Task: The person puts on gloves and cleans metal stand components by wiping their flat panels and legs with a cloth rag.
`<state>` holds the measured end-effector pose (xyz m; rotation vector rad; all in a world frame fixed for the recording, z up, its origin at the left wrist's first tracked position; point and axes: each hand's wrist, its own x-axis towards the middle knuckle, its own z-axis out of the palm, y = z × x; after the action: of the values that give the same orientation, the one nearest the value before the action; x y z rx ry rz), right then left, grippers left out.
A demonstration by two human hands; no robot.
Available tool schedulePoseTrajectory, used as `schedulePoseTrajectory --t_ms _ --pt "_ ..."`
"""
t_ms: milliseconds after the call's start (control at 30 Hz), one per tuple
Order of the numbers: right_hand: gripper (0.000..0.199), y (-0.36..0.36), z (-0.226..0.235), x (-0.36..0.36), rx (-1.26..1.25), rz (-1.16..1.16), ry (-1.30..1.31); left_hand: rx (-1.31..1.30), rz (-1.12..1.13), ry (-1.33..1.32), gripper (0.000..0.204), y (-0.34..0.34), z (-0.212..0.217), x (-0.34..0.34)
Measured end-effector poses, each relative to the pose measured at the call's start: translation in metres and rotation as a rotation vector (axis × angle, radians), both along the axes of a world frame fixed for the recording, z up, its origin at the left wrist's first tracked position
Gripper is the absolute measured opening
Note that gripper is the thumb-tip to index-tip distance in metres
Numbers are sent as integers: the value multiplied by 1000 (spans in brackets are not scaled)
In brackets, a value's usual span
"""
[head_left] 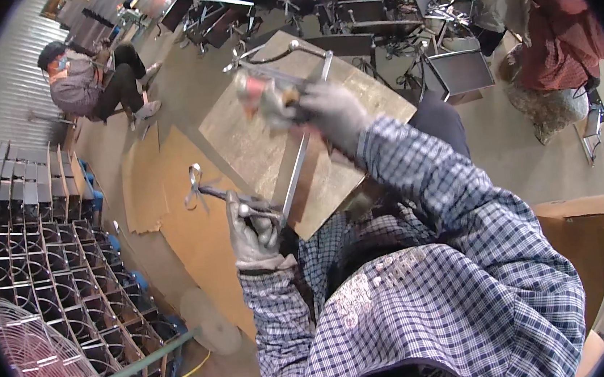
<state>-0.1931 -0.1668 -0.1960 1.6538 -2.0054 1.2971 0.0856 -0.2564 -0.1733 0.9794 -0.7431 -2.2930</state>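
A dark metal frame point(292, 180) with a silver bar, ball knobs and curled ends lies across a worn square board point(375, 119) in front of me. My left hand point(256, 236), in a grey glove, is closed around the frame's near corner, by a ball knob and a ribbon-like metal curl point(195, 188). Over the far part of the frame, my gloved right hand point(327, 110) is closed on a hand tool point(255, 90) with a red and pale end. Motion smears the tool, so its exact kind cannot be made out. Whether it touches the frame is unclear.
Flat cardboard point(197, 235) covers the floor at left, beside stacked metal racks point(49, 278) and a wire-guarded fan point(43, 366). Another person point(85, 86) sits at the far left. Piled metal frames point(373, 18) fill the back; a cardboard box point(576, 242) stands at right.
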Motion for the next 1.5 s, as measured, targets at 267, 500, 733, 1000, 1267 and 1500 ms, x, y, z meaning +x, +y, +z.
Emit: schedulePoseTrajectory --t_ms 267,500,733,1000,1267,1500 --pt "34 -25 9 -54 4 -141 -115 -365 117 -713 51 -5 46 26" --pt "30 -35 16 -42 -48 -218 -77 -1299 399 -390 54 -21 52 -23" --pt "24 -29 13 3 -197 -25 -123 -808 212 -366 54 -25 31 -38" --pt "22 -14 18 140 171 388 174 -475 -97 7 33 -90 -10 -11" --pt "32 -50 9 30 7 47 159 -727 241 -461 58 -36 25 -29" --pt "37 -72 18 -30 158 -87 -472 -695 168 -453 58 30 23 -33"
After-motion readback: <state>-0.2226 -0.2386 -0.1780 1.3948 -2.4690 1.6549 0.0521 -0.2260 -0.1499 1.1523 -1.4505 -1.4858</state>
